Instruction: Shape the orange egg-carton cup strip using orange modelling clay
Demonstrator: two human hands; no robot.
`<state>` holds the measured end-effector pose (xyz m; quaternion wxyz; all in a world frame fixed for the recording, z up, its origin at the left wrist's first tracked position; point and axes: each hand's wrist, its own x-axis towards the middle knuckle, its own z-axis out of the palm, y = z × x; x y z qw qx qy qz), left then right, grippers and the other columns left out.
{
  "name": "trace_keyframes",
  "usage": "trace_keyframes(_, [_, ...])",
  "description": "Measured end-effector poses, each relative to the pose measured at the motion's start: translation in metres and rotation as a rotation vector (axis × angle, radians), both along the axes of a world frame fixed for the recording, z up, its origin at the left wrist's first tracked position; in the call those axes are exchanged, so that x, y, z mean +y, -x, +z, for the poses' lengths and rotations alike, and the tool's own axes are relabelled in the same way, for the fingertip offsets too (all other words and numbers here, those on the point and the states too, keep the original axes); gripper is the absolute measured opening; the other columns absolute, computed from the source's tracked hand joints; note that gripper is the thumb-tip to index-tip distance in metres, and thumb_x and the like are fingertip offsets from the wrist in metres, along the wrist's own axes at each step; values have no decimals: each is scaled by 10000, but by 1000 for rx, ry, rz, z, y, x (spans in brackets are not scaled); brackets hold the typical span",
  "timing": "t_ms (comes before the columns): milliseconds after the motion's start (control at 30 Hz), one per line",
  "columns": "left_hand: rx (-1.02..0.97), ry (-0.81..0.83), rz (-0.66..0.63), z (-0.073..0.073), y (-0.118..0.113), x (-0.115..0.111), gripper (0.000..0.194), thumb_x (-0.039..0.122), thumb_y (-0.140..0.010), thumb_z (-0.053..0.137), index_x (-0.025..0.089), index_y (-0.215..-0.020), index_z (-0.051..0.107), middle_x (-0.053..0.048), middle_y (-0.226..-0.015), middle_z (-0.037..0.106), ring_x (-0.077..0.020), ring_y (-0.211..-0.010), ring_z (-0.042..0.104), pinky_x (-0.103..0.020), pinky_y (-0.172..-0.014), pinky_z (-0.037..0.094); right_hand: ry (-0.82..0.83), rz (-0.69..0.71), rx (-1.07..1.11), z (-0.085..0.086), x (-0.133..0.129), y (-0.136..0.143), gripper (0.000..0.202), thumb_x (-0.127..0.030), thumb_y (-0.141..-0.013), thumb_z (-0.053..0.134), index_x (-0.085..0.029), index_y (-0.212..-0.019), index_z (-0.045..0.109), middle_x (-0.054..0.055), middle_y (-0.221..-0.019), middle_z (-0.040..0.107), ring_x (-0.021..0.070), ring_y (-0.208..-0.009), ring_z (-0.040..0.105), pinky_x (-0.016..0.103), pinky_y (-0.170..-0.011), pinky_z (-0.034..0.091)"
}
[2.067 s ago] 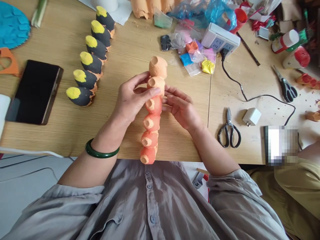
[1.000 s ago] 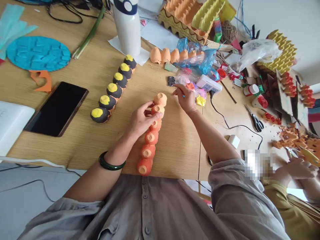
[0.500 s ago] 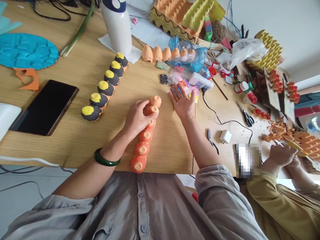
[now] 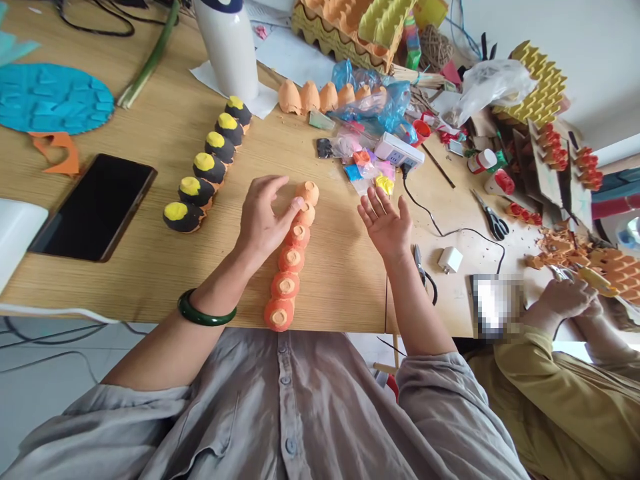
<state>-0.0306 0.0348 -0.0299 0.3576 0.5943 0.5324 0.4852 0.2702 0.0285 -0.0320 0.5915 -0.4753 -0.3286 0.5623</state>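
Observation:
In front of me on the wooden table lies a strip of orange egg-carton cups (image 4: 291, 257), its nearer cups covered in redder orange and each topped with a pale ring. Beside its far end is my left hand (image 4: 264, 212), fingers apart, the thumb tip overlapping the second cup; whether it touches is hard to tell. My right hand (image 4: 387, 223) is held palm up to the right of the strip, fingers spread, holding nothing. Beyond it lie small packets of coloured clay (image 4: 384, 184). Left of the strip stands a row of black cups with yellow tops (image 4: 204, 162).
A phone (image 4: 95, 208) and a blue oval piece (image 4: 53, 99) lie to the left. A white bottle (image 4: 230, 57) stands at the back. To the right are a power strip (image 4: 399, 151), scissors (image 4: 495, 220) and a charger (image 4: 451, 259). A co-worker's hands (image 4: 570, 300) hold a yellow-handled tool.
My left hand has loosened from the cup strip and shifted left, its fingers opening. My right hand has moved right and nearer to me, uncovering the clay packets. The view has shifted slightly.

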Motion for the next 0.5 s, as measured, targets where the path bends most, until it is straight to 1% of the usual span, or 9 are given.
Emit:
trace_keyframes(67, [20,1,-35,12,4,-2,564,814,-886,907,379,-1244,872,-113,-1532,761,-471,-1536,677,-686,-1285,544,53,-23,-8,11,-34,-10,587,-821,-968,734,-315,-1246,841,83,-1468,888,311,-1391,830,589,-1282,662])
trace_keyframes(100, [36,-3,-50,18,5,-3,575,824,-892,895,377,-1253,875,-117,-1549,752,-477,-1549,667,-692,-1294,531,76,-20,-19,16,-54,-15,580,-811,-979,732,-324,-1273,846,77,-1451,892,300,-1343,842,563,-1217,703])
trace_keyframes(167, [57,-25,-74,30,4,-7,602,847,-896,867,367,-1259,874,-115,-1558,745,-478,-1567,649,-695,-1301,516,111,1,-57,27,-97,-27,564,-792,-987,721,-343,-1301,853,80,-1398,900,292,-1221,856,510,-1009,777])
trace_keyframes(200, [65,-34,-92,36,1,-10,618,849,-904,863,362,-1286,865,-104,-1571,737,-470,-1580,635,-685,-1301,519,122,15,-76,31,-120,-33,565,-791,-968,734,-349,-1297,856,90,-1353,905,296,-1149,856,481,-882,788])
trace_keyframes(267, [49,-73,-131,46,-8,-17,678,827,-912,891,315,-1355,843,-97,-1587,720,-450,-1570,633,-665,-1297,536,140,51,-101,36,-169,-50,597,-823,-894,791,-353,-1256,863,111,-1231,907,297,-1002,846,403,-630,737])
trace_keyframes(333, [-6,-130,-232,57,-23,-28,707,791,-903,951,293,-1389,827,-101,-1600,711,-436,-1567,622,-628,-1325,540,186,88,-90,33,-219,-68,641,-856,-797,872,-352,-1194,866,125,-1129,899,299,-883,835,329,-448,622])
trace_keyframes(367, [-43,-128,-289,62,-33,-34,643,733,-930,967,306,-1388,823,-86,-1634,704,-431,-1596,598,-614,-1354,532,227,115,-69,29,-244,-75,650,-849,-731,927,-343,-1135,867,129,-1066,893,298,-813,822,309,-393,569])
trace_keyframes(433, [-73,-111,-379,74,-55,-49,445,544,-954,974,342,-1326,838,-53,-1629,716,-419,-1651,557,-594,-1398,513,346,158,-26,16,-290,-84,650,-836,-658,975,-310,-1022,861,133,-906,861,292,-673,768,310,-337,510])
trace_keyframes(500, [-98,-82,-429,84,-76,-63,291,354,-944,946,326,-1220,859,-65,-1588,731,-426,-1654,566,-591,-1414,517,470,128,-30,-1,-324,-81,664,-823,-623,1007,-299,-1006,867,133,-876,845,302,-652,744,351,-345,517])
